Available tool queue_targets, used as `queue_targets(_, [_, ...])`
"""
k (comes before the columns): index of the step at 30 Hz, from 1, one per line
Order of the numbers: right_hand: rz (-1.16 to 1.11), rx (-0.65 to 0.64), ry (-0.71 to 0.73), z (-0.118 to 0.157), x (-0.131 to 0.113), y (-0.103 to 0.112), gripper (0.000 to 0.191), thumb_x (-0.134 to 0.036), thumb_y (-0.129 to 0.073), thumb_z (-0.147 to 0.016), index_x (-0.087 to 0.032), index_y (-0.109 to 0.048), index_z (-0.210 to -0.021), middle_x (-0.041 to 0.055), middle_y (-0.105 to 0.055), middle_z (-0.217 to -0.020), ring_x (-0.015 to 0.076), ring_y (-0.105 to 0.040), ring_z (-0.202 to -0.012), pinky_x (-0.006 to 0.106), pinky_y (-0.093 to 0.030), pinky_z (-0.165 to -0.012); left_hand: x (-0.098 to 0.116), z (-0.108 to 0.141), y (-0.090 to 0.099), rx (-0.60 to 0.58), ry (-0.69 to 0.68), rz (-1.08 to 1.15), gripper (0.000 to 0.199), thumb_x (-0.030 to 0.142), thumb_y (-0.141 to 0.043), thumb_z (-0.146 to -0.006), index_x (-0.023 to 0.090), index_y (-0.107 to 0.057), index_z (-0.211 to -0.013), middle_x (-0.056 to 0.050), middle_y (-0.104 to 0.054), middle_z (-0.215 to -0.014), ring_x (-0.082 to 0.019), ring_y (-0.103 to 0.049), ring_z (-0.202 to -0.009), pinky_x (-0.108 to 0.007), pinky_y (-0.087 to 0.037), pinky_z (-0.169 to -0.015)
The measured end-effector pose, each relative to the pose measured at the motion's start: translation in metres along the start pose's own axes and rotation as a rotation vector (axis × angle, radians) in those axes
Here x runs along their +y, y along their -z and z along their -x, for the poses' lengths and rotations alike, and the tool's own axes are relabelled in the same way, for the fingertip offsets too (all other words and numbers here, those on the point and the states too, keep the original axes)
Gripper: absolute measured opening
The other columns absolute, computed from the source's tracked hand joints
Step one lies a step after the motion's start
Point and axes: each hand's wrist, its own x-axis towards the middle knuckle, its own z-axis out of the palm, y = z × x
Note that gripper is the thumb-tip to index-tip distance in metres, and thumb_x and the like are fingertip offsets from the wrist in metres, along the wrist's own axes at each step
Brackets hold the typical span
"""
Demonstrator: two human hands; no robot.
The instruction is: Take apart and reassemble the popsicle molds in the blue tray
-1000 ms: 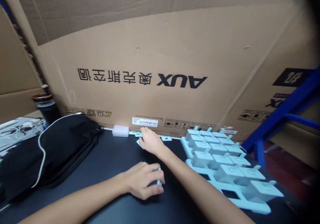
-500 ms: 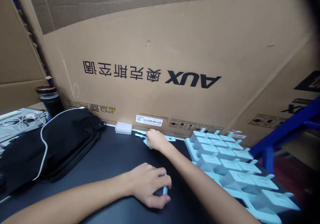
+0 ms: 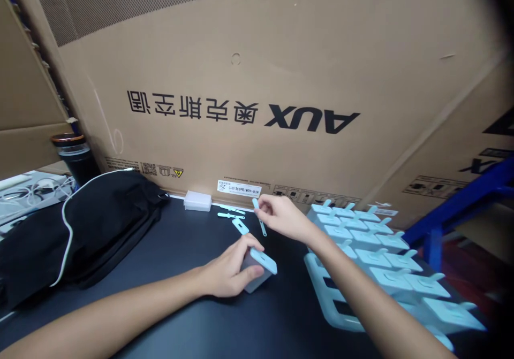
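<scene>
My left hand is closed around a small translucent ice-pop mold topped with a light blue slotted lid. The mold is tilted, its lid turned toward the right. Farther back, my right hand pinches a light blue ice-pop stick between thumb and fingers, near the foot of the large carton. Left of that stick lie a few more blue sticks and a loose blue lid on the dark tabletop.
A rack of capped blue molds with sticks stands at right, partly behind my right forearm. A translucent white mold lies by the carton. A black bag, white cable and dark cup are at left.
My left hand has turned, bringing the mold and its lid into view. My right hand has moved right from the loose pieces, now with a stick; the loose lid and sticks are uncovered.
</scene>
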Motion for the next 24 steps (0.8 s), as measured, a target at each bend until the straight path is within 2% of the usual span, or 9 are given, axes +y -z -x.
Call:
queue_targets(4, [-0.401,0.125,0.002,0.032,0.007,0.006,0.019,-0.038,-0.054,-0.089,-0.02,-0.049,-0.085,-0.0034,-0.058,-0.066,0.0121,-0.06,-0.056,0.025,-0.045,-0.057,-0.002,-0.005,-0.005,0.045,0.06,0.254,0.019,0.03,-0.052,-0.094,0.019,-0.045,-0.107,-0.008,-0.051,-0.107,-0.014,-0.055,-0.087,-0.031,-0.052,-0.078])
queue_targets(8, [-0.57,0.181,0.077,0.056,0.008,0.001,0.02,-0.038,-0.056,-0.09,-0.021,-0.046,-0.086,-0.0037,-0.057,-0.068,0.0113,-0.059,-0.06,0.025,-0.047,-0.06,0.0,-0.007,-0.007,0.084,0.107,0.389,0.024,0.026,-0.063,-0.088,0.019,-0.044,-0.101,-0.006,-0.051,-0.109,-0.014,-0.06,-0.091,-0.032,-0.055,-0.082])
queue_targets(11, [-0.514,0.138,0.116,0.067,0.005,-0.005,0.019,-0.037,-0.053,-0.093,-0.021,-0.047,-0.085,-0.0026,-0.057,-0.068,0.0112,-0.058,-0.062,0.025,-0.046,-0.062,0.001,-0.007,-0.008,0.095,0.112,0.396,0.029,0.022,-0.066,-0.085,0.02,-0.041,-0.099,-0.006,-0.052,-0.109,-0.014,-0.062,-0.094,-0.032,-0.057,-0.083])
queue_targets(15, [-0.326,0.061,0.121,0.074,0.001,-0.01,0.021,-0.037,-0.052,-0.093,-0.02,-0.052,-0.082,-0.0014,-0.056,-0.07,0.0107,-0.051,-0.065,0.025,-0.041,-0.062,0.0,-0.005,-0.01,0.104,0.087,0.343,0.033,0.018,-0.066,-0.082,0.021,-0.037,-0.098,-0.006,-0.053,-0.11,-0.015,-0.063,-0.094,-0.031,-0.057,-0.081])
queue_targets(18, [-0.213,-0.07,0.165,0.078,-0.001,-0.009,0.017,-0.038,-0.056,-0.09,-0.021,-0.057,-0.092,0.0002,-0.058,-0.086,0.0109,-0.049,-0.071,0.025,-0.041,-0.066,-0.001,-0.005,-0.011,0.102,0.077,0.322,0.035,0.018,-0.066,-0.081,0.021,-0.037,-0.099,-0.006,-0.055,-0.111,-0.015,-0.064,-0.094,-0.03,-0.057,-0.081])
queue_targets(21, [-0.151,-0.169,0.177,0.082,-0.005,-0.006,0.02,-0.034,-0.062,-0.086,-0.024,-0.057,-0.102,0.0008,-0.058,-0.101,0.0125,-0.053,-0.085,0.026,-0.043,-0.074,0.001,-0.005,-0.009,0.062,0.084,0.251,0.033,0.024,-0.067,-0.082,0.021,-0.038,-0.095,-0.004,-0.058,-0.104,-0.013,-0.064,-0.086,-0.027,-0.055,-0.076])
queue_targets(24, [-0.054,-0.24,0.159,0.089,-0.007,0.004,0.015,-0.031,-0.058,-0.088,-0.025,-0.058,-0.102,0.0004,-0.058,-0.101,0.0138,-0.055,-0.09,0.027,-0.044,-0.077,0.004,-0.005,-0.005,-0.027,0.11,0.101,0.033,0.033,-0.069,-0.082,0.021,-0.039,-0.091,-0.003,-0.061,-0.1,-0.013,-0.062,-0.082,-0.027,-0.052,-0.073])
